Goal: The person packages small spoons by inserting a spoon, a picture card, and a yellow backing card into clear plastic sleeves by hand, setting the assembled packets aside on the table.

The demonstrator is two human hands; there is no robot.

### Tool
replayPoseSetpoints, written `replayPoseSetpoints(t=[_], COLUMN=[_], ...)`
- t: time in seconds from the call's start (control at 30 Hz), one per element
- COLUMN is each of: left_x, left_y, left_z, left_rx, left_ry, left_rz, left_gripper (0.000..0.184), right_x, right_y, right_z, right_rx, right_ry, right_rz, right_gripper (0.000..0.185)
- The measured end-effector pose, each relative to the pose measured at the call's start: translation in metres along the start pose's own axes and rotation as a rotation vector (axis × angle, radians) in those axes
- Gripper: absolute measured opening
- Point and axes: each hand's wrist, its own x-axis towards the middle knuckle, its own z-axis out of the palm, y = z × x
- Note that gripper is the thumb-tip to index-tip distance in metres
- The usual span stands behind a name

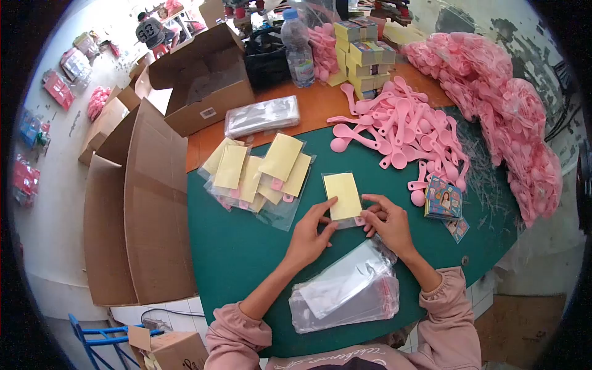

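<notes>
Between my hands is a transparent plastic bag with a pale yellow card (343, 192) in it. A bit of pink shows at the bag's lower right corner. My left hand (312, 233) pinches the left edge, its thumb and fingers closed on it. At the lower right corner, the curled fingers of my right hand (390, 227) grip the same bag. Nearest to my body lies a stack of transparent plastic bags (345, 290). Filled bags with yellow cards (246, 176) overlap in a pile on the left. To the right rest small colourful printed cards (443, 198).
Loose pink spoons (401, 126) are heaped on the green mat (246, 259), beside bulging bags of pink spoons (493, 98). Behind stand card stacks (367, 55), a water bottle (298, 49) and a plastic-sleeve bundle (262, 116). Cardboard boxes (157, 203) flank the table; a person (152, 32) sits far off.
</notes>
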Motion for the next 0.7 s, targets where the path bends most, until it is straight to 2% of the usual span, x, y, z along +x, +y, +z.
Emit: replayPoseSetpoints(t=[0.07, 0.1, 0.13, 0.23, 0.3, 0.33, 0.4, 0.43, 0.5, 0.53, 0.57, 0.7], left_x=[0.005, 0.008, 0.011, 0.007, -0.005, -0.011, -0.019, -0.018, -0.014, -0.011, -0.011, -0.007], left_y=[0.000, 0.006, 0.011, 0.023, 0.023, 0.022, 0.020, 0.013, -0.014, -0.018, -0.019, -0.011], left_z=[-0.018, -0.038, -0.054, -0.102, -0.118, -0.118, -0.118, -0.120, -0.123, -0.124, -0.123, -0.105], left_rx=[-0.020, 0.053, 0.105, 0.246, 1.026, 1.027, 1.398, 1.398, 1.388, 1.321, 1.320, 1.101], left_ry=[0.071, 0.076, 0.150, 0.244, 0.498, 0.500, 0.290, 0.289, 0.172, 0.183, 0.187, 0.235], left_rz=[0.057, -0.095, 0.050, 0.044, 0.145, 0.148, 0.280, 0.282, 0.472, 0.513, 0.516, 0.627], left_gripper=[0.046, 0.047, 0.048, 0.046, 0.045, 0.045, 0.038, 0.038, 0.033, 0.022, 0.022, 0.014], right_x=[0.001, 0.000, 0.000, -0.001, 0.000, 0.001, 0.001, 0.001, 0.001, 0.001, 0.001, -0.005], right_y=[0.004, 0.003, 0.003, 0.002, 0.003, 0.006, 0.007, 0.006, 0.006, 0.005, 0.003, -0.009], right_z=[-0.001, -0.002, -0.004, -0.004, -0.003, -0.003, -0.003, -0.003, 0.000, 0.001, 0.000, 0.005], right_rx=[-0.012, -0.012, -0.053, -0.112, -0.129, -0.126, -0.122, -0.164, -0.203, -0.297, -0.394, -0.488], right_ry=[0.032, 0.022, 0.000, -0.018, -0.011, -0.016, -0.013, -0.009, -0.013, -0.014, -0.011, -0.095], right_rz=[-0.028, -0.028, -0.013, -0.016, -0.035, -0.061, -0.091, -0.127, -0.161, -0.253, -0.348, -0.421], right_gripper=[0.028, 0.028, 0.026, 0.022, 0.020, 0.020, 0.019, 0.020, 0.021, 0.023, 0.025, 0.035])
